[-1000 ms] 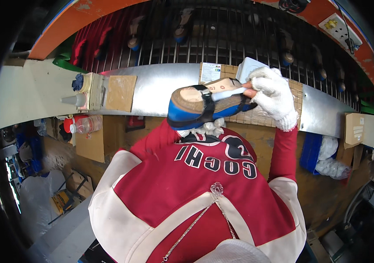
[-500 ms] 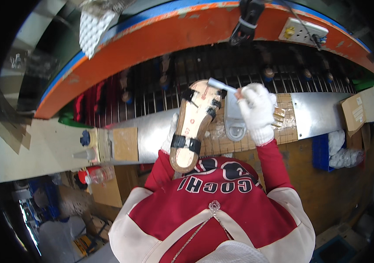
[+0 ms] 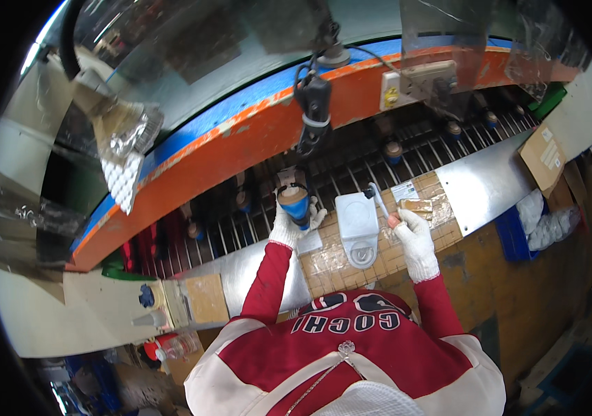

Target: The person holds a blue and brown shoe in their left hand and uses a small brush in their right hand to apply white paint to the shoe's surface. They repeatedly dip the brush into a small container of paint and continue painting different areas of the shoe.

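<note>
My left hand (image 3: 285, 230), in a white knit glove, is wrapped round a shoe last (image 3: 295, 208) with a blue end, held upright over the rack's near edge. Black straps show near its top; the sole side is turned out of sight. My right hand (image 3: 416, 244), gloved with a bare fingertip and thumb showing, is closed on a brush (image 3: 380, 202). The brush has a pale handle and dark bristles that point up and left. Between my hands a pale grey plastic container (image 3: 355, 218) with a round cup at its near end rests on the taped cardboard (image 3: 323, 272).
Beyond the bench runs a rack of metal bars (image 3: 414, 151) carrying several shoe lasts, below an orange beam (image 3: 240, 137). A cable bundle (image 3: 314, 104) hangs from above. A small brown block (image 3: 416, 206) lies by my right hand. A cardboard box (image 3: 543, 159) stands at the right.
My left hand has moved forward to the rack, turning the last from sole-up to upright. The brush has come away from the sole, lower and to the right. The view has shifted.
</note>
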A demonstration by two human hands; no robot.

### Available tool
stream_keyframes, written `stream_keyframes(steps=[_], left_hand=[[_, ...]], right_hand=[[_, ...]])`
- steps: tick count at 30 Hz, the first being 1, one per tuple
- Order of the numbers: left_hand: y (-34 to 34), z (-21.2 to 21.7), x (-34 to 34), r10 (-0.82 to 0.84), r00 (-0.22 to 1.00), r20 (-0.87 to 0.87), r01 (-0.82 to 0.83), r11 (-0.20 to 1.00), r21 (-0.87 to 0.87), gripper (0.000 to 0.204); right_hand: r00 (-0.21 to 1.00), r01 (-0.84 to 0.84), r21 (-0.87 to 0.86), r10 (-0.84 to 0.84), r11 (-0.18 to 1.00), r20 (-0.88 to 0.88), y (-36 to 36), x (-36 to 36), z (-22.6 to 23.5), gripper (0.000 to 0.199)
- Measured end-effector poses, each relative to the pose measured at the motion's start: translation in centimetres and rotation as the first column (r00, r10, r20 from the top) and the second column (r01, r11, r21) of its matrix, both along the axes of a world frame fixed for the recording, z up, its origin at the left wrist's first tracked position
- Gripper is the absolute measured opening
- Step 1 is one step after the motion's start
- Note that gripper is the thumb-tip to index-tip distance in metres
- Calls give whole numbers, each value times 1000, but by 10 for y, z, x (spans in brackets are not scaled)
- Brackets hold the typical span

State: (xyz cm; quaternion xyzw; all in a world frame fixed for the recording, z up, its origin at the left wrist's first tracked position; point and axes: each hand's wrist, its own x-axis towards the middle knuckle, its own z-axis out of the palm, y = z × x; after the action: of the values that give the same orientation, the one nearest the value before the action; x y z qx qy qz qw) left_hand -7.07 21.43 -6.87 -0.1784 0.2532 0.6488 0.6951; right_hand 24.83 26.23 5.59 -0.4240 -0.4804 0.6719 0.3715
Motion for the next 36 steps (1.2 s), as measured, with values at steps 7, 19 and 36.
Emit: stream_keyframes(steps=[7,19,36], left_hand=[[97,-55,1,317,940,130,-290,938,-188,83],[95,-53,19,161,972,171,-126,971,-202,91],[-112,26,40,329,917,-224,-346,938,-37,69]], right_hand=[[988,112,-15,-110,994,107,9,30,-1,24],[972,65,49,-74,997,225,91,8,-77,40],[363,-508,328,-148,797,920,301,-94,-194,68]])
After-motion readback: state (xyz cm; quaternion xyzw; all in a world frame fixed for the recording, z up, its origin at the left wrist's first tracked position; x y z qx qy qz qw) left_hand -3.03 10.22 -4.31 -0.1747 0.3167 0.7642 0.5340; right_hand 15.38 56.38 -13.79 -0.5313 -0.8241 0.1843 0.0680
